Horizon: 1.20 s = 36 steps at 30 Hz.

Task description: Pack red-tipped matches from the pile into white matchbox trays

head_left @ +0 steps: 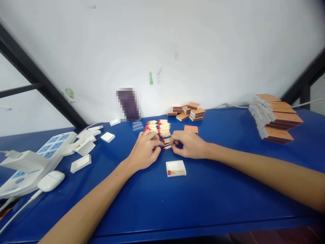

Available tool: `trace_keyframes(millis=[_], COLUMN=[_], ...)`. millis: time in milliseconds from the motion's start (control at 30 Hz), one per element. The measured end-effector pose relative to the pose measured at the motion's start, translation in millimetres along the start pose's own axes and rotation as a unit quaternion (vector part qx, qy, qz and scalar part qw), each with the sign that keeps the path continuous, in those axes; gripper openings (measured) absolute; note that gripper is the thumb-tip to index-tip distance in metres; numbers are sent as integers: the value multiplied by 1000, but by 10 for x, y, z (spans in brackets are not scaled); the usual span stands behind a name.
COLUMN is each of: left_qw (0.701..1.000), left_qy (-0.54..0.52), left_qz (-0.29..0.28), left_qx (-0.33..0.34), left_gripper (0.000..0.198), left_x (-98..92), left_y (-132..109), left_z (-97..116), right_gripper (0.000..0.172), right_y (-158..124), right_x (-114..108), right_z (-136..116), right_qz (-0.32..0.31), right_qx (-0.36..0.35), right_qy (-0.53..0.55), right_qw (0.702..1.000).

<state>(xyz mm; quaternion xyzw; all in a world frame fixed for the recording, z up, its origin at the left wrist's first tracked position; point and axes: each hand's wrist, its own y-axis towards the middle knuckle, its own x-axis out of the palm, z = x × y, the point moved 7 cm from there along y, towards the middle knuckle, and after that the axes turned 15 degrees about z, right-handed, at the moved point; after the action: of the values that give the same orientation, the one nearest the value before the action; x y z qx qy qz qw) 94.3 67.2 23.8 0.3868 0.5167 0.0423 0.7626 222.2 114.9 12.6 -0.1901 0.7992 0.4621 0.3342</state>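
Note:
Red-tipped matches (164, 128) lie in two piles on the blue table (157, 203), with a few looser ones at the near end. My left hand (146, 150) rests at the left of these loose matches, its fingers curled and touching their red tips. From the right, my right hand (186, 144) pinches at the plain ends of the same matches, thumb and forefinger drawn together. Nearer to me sits a white matchbox tray (175, 165) with several matches along its near side. An orange matchbox cover (191, 129) lies just behind my right hand.
Orange matchboxes (198, 112) are stacked by the wall, and a larger stack (279, 117) stands at the right. White trays (81, 163), a power strip (54, 147) and a white charger with its cable (50, 181) lie at the left. A blurred dark phone (130, 105) leans on the wall.

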Motion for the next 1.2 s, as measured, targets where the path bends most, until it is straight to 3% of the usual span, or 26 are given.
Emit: trace_keyframes(millis=[300, 1000, 1200], left_qw=[1000, 1000, 999], left_qy=[8, -6, -3], left_qz=[2, -27, 9], left_qx=[-11, -15, -34], left_gripper=[12, 17, 27], left_x=[-5, 38, -8], left_y=[9, 1, -3], left_z=[22, -21, -45], right_gripper=[5, 3, 20], right_y=[13, -1, 8], right_x=[-3, 20, -35], right_z=[-6, 13, 72], right_qz=[-2, -18, 20], right_qx=[3, 6, 45], right_qy=[31, 35, 7], right_qw=[1000, 999, 999])
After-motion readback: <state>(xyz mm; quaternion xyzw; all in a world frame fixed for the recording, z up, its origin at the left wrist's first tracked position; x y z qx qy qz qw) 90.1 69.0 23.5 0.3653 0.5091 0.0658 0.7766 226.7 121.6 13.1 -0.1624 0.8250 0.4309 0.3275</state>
